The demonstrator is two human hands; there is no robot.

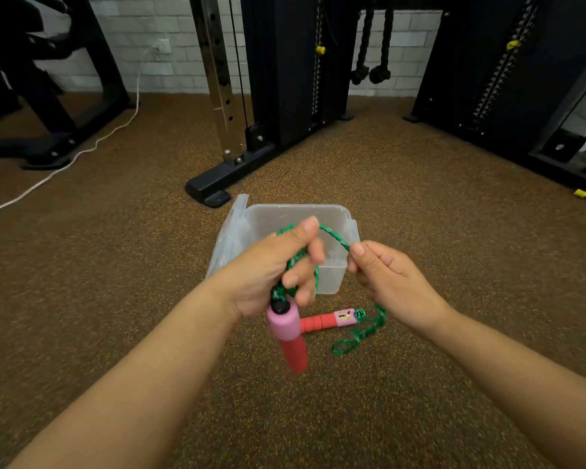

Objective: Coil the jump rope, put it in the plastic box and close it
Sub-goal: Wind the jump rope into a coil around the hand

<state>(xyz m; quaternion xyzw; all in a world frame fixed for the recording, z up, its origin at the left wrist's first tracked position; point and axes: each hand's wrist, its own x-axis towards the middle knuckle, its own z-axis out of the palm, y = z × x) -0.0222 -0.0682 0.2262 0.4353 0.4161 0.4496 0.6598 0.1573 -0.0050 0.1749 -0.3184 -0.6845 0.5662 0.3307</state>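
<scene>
From my head view, my left hand (278, 265) is curled around several loops of the green jump rope (332, 236), thumb pressed on top to keep the turns from springing loose. One pink-and-red handle (290, 336) hangs below that fist, which makes sense: its weight keeps the finished loops pulled straight while I wind. My right hand (389, 275), at about 3 o'clock from the left, pinches the free run of rope between thumb and fingertips, holding a short span taut between the two hands so the next turn can be laid on neatly.

The second handle (329, 321) lies on the speckled floor (420, 231) at 6 o'clock from the clear plastic box (298, 211), with a slack tail of rope trailing from it toward my right hand. I judge the coiling partly done, since that tail is still loose.

The box sits open just beyond my hands at 12 o'clock, so the coil can drop straight in. Its lid (232, 228) seems to lean against the box's 9 o'clock side, though the clear plastic makes the edges hard to read.

Count: one rope, two handles, one box, one lid, two hands at work. Gym machine frames (285, 79) stand well behind.
</scene>
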